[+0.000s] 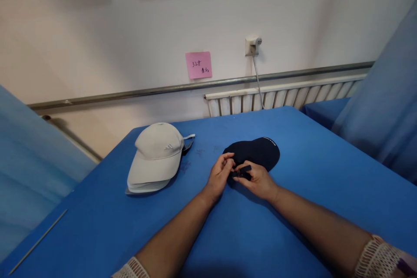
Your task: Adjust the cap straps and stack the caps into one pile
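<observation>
A dark navy cap (250, 152) lies on the blue tabletop (254, 234), its brim with small white lettering pointing to the right. At the cap's near left side, my right hand (259, 180) pinches its black strap (245, 168), and a strap end sticks up from the fingers. My left hand (220, 176) is closed against the same side of the cap, fingertips on the strap's other part. The fingers hide most of the strap and any buckle. Left of my hands sits a stack of pale caps (159, 143), the top one beige with a small striped logo.
Behind the table run a metal rail (156, 92) and a white radiator (286, 94). A cord hangs from a wall socket (251, 47) near a pink note (198, 65). Blue curtains (35, 169) hang at both sides. A thin rod (38, 242) lies at the left edge.
</observation>
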Demonstrator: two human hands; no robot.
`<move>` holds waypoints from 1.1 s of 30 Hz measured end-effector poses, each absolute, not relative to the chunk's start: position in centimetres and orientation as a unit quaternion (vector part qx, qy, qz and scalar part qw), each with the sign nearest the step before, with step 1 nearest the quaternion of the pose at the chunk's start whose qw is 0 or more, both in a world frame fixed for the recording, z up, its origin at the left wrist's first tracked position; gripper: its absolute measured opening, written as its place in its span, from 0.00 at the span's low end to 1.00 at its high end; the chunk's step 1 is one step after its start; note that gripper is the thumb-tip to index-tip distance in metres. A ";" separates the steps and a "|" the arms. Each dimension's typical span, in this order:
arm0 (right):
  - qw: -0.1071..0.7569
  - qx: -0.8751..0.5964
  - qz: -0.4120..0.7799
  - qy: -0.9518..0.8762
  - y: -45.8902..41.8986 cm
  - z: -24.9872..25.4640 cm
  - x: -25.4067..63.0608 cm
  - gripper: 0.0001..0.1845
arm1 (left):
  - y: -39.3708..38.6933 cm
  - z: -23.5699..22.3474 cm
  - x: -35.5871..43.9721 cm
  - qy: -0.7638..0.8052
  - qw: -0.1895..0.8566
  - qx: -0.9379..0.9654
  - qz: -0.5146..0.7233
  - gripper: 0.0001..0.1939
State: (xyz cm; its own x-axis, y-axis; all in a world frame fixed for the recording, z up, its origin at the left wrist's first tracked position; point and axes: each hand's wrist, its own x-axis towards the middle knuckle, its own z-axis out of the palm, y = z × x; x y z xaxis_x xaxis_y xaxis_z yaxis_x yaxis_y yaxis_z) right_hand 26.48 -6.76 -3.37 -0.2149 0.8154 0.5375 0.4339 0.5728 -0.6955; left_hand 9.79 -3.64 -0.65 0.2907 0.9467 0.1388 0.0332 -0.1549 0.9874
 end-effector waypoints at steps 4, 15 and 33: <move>0.495 -0.391 0.198 -0.751 -7.1 -3.2 26.3 0.09 | -2.3 -1.2 9.3 0.454 0.485 0.575 0.477 0.17; 0.490 -0.357 0.110 -0.787 -8.2 -0.6 28.5 0.23 | 1.5 0.0 3.8 0.517 0.527 0.331 0.588 0.13; 0.511 -0.448 0.705 -0.203 -3.4 -2.7 35.4 0.10 | -2.5 0.5 5.5 0.518 0.511 0.626 0.281 0.14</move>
State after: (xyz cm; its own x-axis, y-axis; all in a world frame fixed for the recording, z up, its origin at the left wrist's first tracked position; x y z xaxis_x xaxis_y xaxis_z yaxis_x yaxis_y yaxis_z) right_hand 35.45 -3.39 -2.74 -0.0767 0.9024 -0.4240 -0.5391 -0.3952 -0.7438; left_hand 5.50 -2.51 0.50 0.3057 0.9354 -0.1779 0.3619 0.0587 0.9304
